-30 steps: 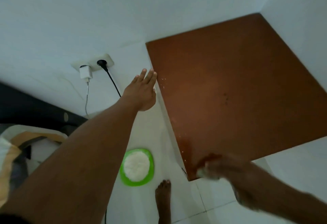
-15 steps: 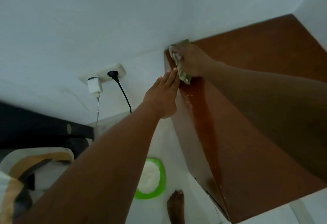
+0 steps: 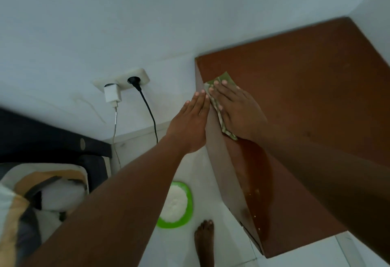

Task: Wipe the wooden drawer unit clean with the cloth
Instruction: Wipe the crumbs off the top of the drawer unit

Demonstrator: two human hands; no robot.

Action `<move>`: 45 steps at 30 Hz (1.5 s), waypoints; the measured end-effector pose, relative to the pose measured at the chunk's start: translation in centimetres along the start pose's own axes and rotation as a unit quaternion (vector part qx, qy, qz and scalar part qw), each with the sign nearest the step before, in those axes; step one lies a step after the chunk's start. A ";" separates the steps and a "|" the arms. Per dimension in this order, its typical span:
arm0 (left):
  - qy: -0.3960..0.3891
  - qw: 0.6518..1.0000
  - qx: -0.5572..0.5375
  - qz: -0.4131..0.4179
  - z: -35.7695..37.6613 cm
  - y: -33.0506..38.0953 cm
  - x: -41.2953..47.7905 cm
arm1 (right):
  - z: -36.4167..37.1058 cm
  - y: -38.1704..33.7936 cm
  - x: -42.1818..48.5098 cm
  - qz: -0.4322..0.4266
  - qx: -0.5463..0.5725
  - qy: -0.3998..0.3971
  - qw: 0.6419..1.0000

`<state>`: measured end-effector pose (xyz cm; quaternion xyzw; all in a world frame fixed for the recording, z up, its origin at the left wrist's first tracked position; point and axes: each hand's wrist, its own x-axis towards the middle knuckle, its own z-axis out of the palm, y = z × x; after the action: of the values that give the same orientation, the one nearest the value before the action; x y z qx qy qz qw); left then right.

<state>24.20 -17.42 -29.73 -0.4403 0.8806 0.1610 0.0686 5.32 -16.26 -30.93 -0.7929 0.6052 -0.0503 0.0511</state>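
The wooden drawer unit (image 3: 312, 81) has a reddish-brown top and stands in the room's corner at the right. A wet streak with small crumbs runs along its left edge. My right hand (image 3: 236, 110) lies flat on a greenish cloth (image 3: 221, 117), pressing it onto the top near the back left corner. My left hand (image 3: 190, 125) is held flat with fingers together just off the unit's left edge, level with the top, beside the cloth. It holds nothing.
A wall socket (image 3: 124, 81) with a white charger (image 3: 112, 94) and a black plug and cable (image 3: 147, 106) is left of the unit. A green plate of white powder (image 3: 176, 205) sits on the white tiled floor by my bare foot (image 3: 204, 243). A dark bed edge (image 3: 52, 140) and bedding lie at left.
My right hand with the cloth went from the front left corner to the back left corner, then slid a little toward me along the left edge. My left hand stayed beside that edge.
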 end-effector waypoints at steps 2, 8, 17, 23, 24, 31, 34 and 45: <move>-0.009 1.000 0.009 -0.001 0.1 0.6 -0.8 | -0.1 -0.1 -2.4 -0.010 0.012 -0.001 1.000; -0.001 1.000 0.017 -0.006 0.9 3.7 -3.6 | 0.1 -0.9 -11.1 -0.058 0.078 0.000 0.995; -0.029 0.998 0.057 0.015 3.1 11.5 -9.0 | 0.2 -2.8 -28.0 -0.152 0.123 0.000 0.981; -0.023 1.000 0.011 -0.008 5.3 16.2 -13.2 | -2.8 -2.3 -37.1 -0.223 0.112 -0.041 0.968; -0.021 1.000 -0.001 -0.014 5.6 16.6 -13.8 | -3.9 -2.1 -37.3 -0.217 0.114 -0.032 0.969; 0.097 0.992 -0.060 -0.051 10.4 18.6 -13.6 | -2.8 1.6 -30.3 -0.017 0.104 0.076 0.991; 0.167 0.982 -0.075 -0.034 12.2 18.2 -12.6 | -0.2 1.1 -30.4 0.010 0.066 0.108 0.992; 0.146 0.987 -0.044 -0.049 10.8 16.4 -10.7 | 0.4 1.3 -27.5 0.001 0.078 0.173 0.982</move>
<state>17.38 3.52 -33.39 -0.5040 0.8507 0.1302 -0.0729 -3.12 9.97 -32.04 -0.7652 0.5999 -0.2336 0.0072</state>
